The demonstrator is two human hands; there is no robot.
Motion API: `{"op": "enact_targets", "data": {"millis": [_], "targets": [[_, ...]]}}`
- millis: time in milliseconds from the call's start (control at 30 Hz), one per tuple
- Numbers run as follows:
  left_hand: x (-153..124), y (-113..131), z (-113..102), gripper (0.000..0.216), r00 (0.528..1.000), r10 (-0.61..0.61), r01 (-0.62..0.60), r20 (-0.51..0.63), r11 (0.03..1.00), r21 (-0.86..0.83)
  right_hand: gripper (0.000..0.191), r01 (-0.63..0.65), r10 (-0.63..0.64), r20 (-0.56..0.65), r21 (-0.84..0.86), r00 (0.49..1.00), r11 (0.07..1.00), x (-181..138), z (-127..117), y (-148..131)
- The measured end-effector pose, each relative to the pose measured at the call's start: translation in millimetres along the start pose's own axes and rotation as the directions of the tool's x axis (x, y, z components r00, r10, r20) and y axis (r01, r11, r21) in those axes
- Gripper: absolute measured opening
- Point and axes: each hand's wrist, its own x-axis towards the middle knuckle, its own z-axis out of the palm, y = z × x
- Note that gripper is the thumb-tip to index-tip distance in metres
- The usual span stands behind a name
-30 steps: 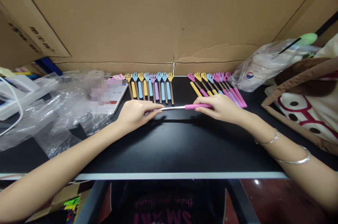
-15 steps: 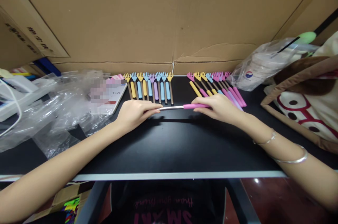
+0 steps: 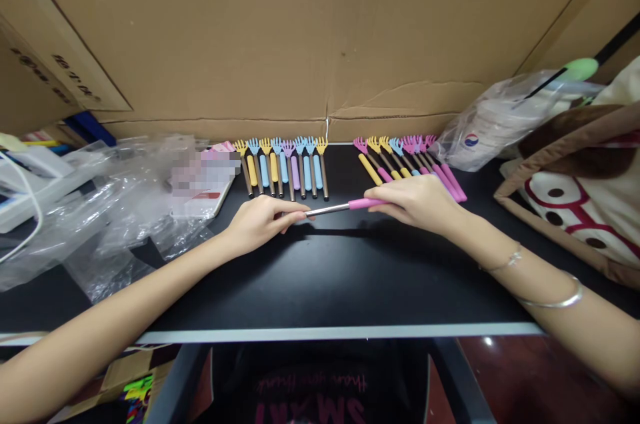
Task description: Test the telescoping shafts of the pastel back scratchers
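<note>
desk black, cardboard wall behind | both hands' fingers closed on pink-handled scratcher

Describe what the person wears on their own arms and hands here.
Both forearms are bare, with no sleeves or gloves in view. The left hand carries nothing. Behind the right hand are a thin chain bracelet at the wrist and a plain silver bangle further up the forearm.

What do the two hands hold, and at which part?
One telescopic back scratcher: right hand on its pink handle, left hand on the head end.
</note>
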Motion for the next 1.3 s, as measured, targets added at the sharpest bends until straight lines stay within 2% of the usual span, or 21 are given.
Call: {"op": "enact_targets", "data": {"millis": [100, 167, 333, 500, 633, 767, 900, 1033, 1100, 1167, 1233, 1300], "targets": [[-0.3, 2.5, -0.4, 0.036, 0.999, -0.044, 0.044, 0.0, 0.999, 0.0, 0.032, 0.041, -0.043, -0.049, -0.038, 0.998, 0.998, 0.1, 0.7, 0.9], [-0.7, 3.7, -0.1, 0.034, 0.998, -0.063, 0.063, -0.022, 0.998, 0.026, 0.032, 0.027, -0.027, -0.035, -0.023, 0.999, 0.999, 0.1, 1.6, 0.6], [-2.4, 4.6, 1.4, 0.03, 0.994, -0.042, 0.056, -0.098, 0.988, 0.144, 0.034, -0.091, 0.079, 0.102, 0.119, 0.992, 0.989, -1.5, 9.8, -2.7], [-2.9, 1.3, 4.8, 0.03, 0.987, 0.023, 0.013, -0.16, 0.976, 0.217, 0.036, -0.194, 0.157, 0.184, 0.204, 0.97, 0.96, -2.4, 14.3, -3.7], [-2.2, -3.6, 9.4, 0.029, 0.963, 0.099, -0.022, -0.25, 0.956, 0.293, 0.037, -0.266, 0.199, 0.256, 0.263, 0.946, 0.927, -0.9, 11.2, -3.4], [-1.6, -7.4, 13.0, 0.029, 0.904, 0.242, -0.088, -0.353, 0.912, 0.401, 0.04, -0.341, 0.24, 0.325, 0.303, 0.915, 0.89, 0.0, 10.6, -3.5], [-1.3, -7.4, 11.4, 0.029, 0.785, 0.455, -0.173, -0.421, 0.813, 0.556, 0.041, -0.41, 0.245, 0.411, 0.384, 0.878, 0.827, 2.2, 10.1, -4.5], [-2.5, -4.2, 4.6, 0.026, 0.685, 0.609, -0.213, -0.4, 0.693, 0.689, 0.046, -0.494, 0.187, 0.52, 0.551, 0.834, 0.673, 6.5, 5.8, -8.2], [-3.4, -2.6, 1.1, 0.025, 0.66, 0.653, -0.227, -0.371, 0.645, 0.73, 0.049, -0.53, 0.144, 0.562, 0.619, 0.814, 0.579, 8.6, 2.8, -10.8], [-4.1, -1.5, -1.2, 0.024, 0.646, 0.679, -0.234, -0.349, 0.612, 0.756, 0.052, -0.568, 0.121, 0.604, 0.635, 0.788, 0.523, 10.2, 0.0, -13.2], [-3.8, -1.3, -1.9, 0.023, 0.642, 0.687, -0.24, -0.341, 0.602, 0.761, 0.054, -0.597, 0.114, 0.638, 0.621, 0.761, 0.507, 11.2, -2.0, -14.7], [-2.8, -2.2, -1.0, 0.023, 0.649, 0.682, -0.257, -0.338, 0.615, 0.746, 0.053, -0.596, 0.118, 0.638, 0.616, 0.761, 0.515, 11.4, -2.3, -15.3]]}}
